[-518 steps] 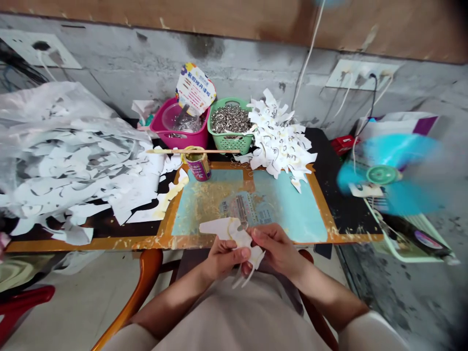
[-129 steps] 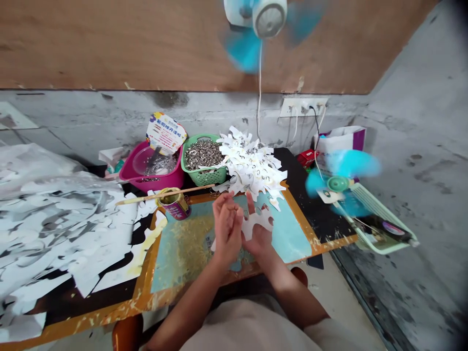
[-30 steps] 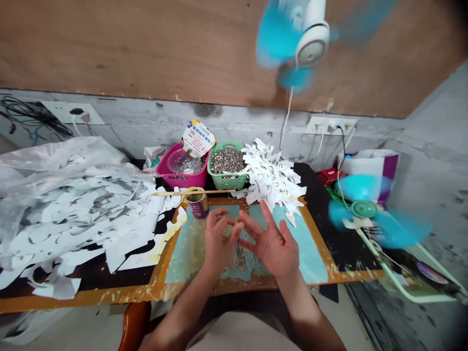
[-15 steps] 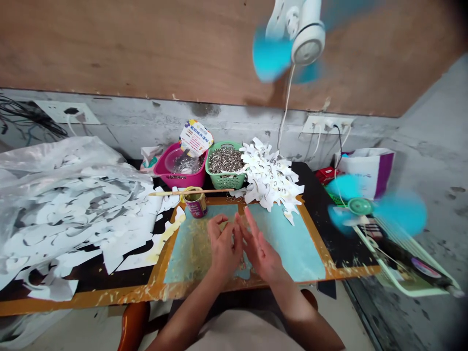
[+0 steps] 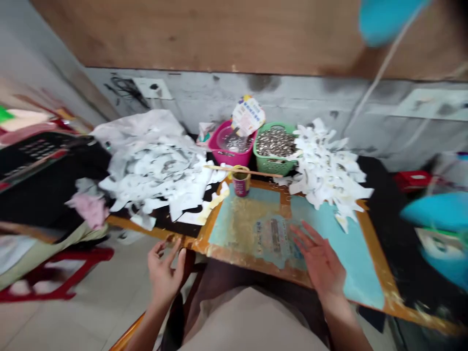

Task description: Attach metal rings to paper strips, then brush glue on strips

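Observation:
My left hand point(image 5: 164, 269) hangs off the near left edge of the table, fingers loosely spread, holding nothing. My right hand point(image 5: 319, 256) hovers flat and open over the light-blue mat point(image 5: 256, 229) on the orange-rimmed board. A heap of white paper cut-outs point(image 5: 329, 168) lies at the mat's far right corner. A small can of glue point(image 5: 241, 181) with a wooden stick point(image 5: 243, 170) across it stands at the mat's far edge. Behind it are a green basket of metal rings point(image 5: 275, 146) and a pink basket point(image 5: 231, 146).
A large pile of white paper scraps in clear plastic point(image 5: 153, 161) covers the table's left side. A red stool point(image 5: 62, 273) and a black bag point(image 5: 40, 175) are at the left. A spinning blue fan point(image 5: 438, 219) is at the right; another hangs overhead point(image 5: 383, 19).
My view has swung left. My hands have parted: the left dropped off the table's near left edge, the right stayed over the mat. The paper cut-out held earlier is gone from them.

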